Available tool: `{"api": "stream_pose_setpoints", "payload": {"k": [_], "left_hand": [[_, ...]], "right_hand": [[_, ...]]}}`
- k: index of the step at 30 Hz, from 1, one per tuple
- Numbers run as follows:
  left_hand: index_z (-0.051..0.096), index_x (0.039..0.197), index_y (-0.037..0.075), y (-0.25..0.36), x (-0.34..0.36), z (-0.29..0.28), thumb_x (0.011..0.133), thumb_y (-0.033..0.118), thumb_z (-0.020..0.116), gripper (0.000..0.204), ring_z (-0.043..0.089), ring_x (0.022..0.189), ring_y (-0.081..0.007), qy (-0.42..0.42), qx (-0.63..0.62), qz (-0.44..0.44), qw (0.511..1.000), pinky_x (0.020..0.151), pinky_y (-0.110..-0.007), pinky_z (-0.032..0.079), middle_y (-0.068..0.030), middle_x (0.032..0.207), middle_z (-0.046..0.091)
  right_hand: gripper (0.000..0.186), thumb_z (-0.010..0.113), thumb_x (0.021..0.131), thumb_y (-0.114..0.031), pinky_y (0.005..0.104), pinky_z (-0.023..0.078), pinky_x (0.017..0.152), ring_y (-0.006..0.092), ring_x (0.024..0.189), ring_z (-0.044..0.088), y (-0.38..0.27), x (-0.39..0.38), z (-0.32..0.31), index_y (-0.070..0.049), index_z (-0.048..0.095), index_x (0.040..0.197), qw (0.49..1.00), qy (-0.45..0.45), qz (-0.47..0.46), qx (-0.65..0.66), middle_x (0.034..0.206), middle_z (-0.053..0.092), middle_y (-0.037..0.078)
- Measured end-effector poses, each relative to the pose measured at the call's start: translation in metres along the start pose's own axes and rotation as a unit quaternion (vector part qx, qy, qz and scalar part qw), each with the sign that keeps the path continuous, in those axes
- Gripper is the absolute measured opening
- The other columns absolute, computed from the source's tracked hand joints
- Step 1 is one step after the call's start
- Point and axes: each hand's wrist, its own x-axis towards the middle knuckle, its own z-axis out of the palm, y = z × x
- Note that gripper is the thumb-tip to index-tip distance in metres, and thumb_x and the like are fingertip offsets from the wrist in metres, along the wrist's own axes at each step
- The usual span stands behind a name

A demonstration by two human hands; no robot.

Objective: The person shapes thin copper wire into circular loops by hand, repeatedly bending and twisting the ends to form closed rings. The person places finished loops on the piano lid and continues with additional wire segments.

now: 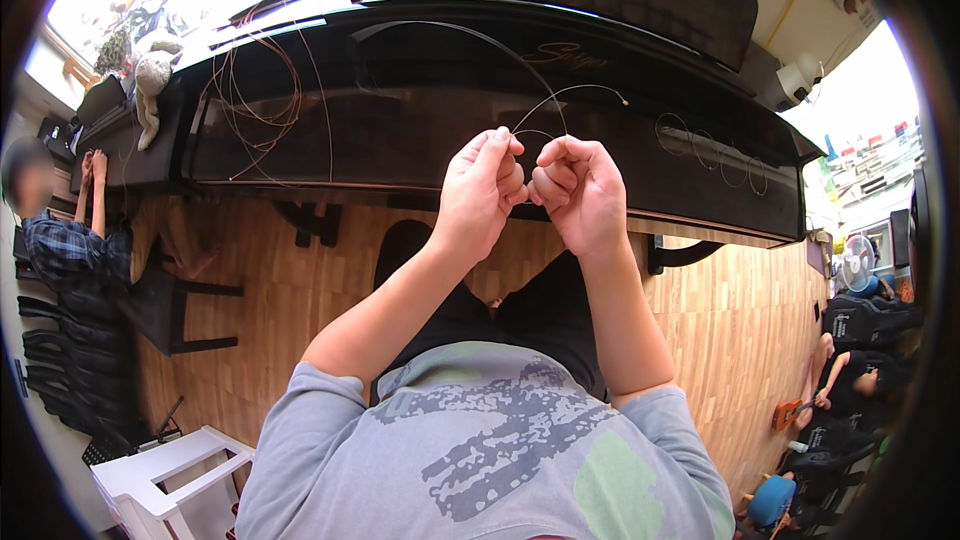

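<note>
My left hand (pixel 478 195) and my right hand (pixel 582 195) are raised close together in the middle of the view, each pinched on a thin pale wire or string (pixel 585 86). It arches above my fingers, with one small-tipped end sticking out to the upper right. Behind them is a glossy black piano (pixel 370 155). A loose coil of copper-coloured strings (pixel 296 100) lies across its left part. Several small loops of pale string (pixel 672 115) are on its right part. The fingertips are partly hidden by my curled fingers.
At left are a seated person (pixel 55 245), a plush toy (pixel 152 75), a black bench (pixel 150 310) and a white wooden stand (pixel 180 460). At right, another person (pixel 850 375) has a small orange stringed instrument (pixel 788 413), near a fan (pixel 858 262) and a blue stool (pixel 772 500).
</note>
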Motion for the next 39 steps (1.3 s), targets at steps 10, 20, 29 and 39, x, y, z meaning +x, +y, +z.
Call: {"api": "stream_pose_setpoints", "payload": {"k": [10, 20, 29, 39], "left_hand": [[0.054, 0.086, 0.008, -0.009, 0.002, -0.002, 0.100, 0.020, 0.048, 0.020, 0.033, 0.055, -0.0057, -0.021, 0.033, 0.045, 0.998, 0.056, -0.024, 0.036, 0.0067, 0.061, 0.034], [0.055, 0.086, 0.008, -0.014, 0.002, -0.003, 0.100, 0.022, 0.050, 0.021, 0.032, 0.055, -0.0052, -0.024, 0.060, 0.054, 0.996, 0.056, -0.024, 0.036, 0.0072, 0.061, 0.033], [0.055, 0.086, 0.007, -0.015, 0.003, -0.002, 0.101, 0.022, 0.049, 0.023, 0.030, 0.054, -0.0046, -0.016, 0.056, 0.044, 0.997, 0.055, -0.024, 0.034, 0.0074, 0.059, 0.034], [0.058, 0.116, -0.001, -0.021, -0.014, -0.009, 0.099, 0.022, 0.050, 0.029, 0.062, 0.087, -0.0186, 0.056, 0.360, 0.199, 0.910, 0.087, -0.033, 0.047, -0.0060, 0.094, 0.063]], "right_hand": [[0.024, 0.056, 0.092, -0.024, 0.0256, 0.033, 0.053, 0.0060, 0.047, 0.030, -0.002, 0.007, 0.004, -0.001, 0.064, 0.086, 0.998, 0.048, 0.001, -0.045, 0.053, 0.031, -0.008], [0.021, 0.058, 0.092, -0.016, 0.0225, 0.027, 0.045, 0.0033, 0.044, 0.029, -0.003, 0.007, 0.009, 0.000, 0.067, 0.102, 0.994, 0.061, -0.031, -0.089, 0.051, 0.038, -0.008], [0.016, 0.063, 0.092, -0.015, 0.0201, 0.024, 0.042, 0.0009, 0.044, 0.032, 0.000, 0.009, 0.008, -0.001, 0.068, 0.098, 0.991, 0.060, -0.036, -0.110, 0.057, 0.050, -0.006], [0.015, 0.062, 0.093, -0.013, 0.0176, 0.022, 0.040, -0.0029, 0.044, 0.031, 0.004, 0.015, 0.002, 0.001, 0.066, 0.095, 0.976, 0.097, -0.123, -0.151, 0.059, 0.050, -0.008]]}}
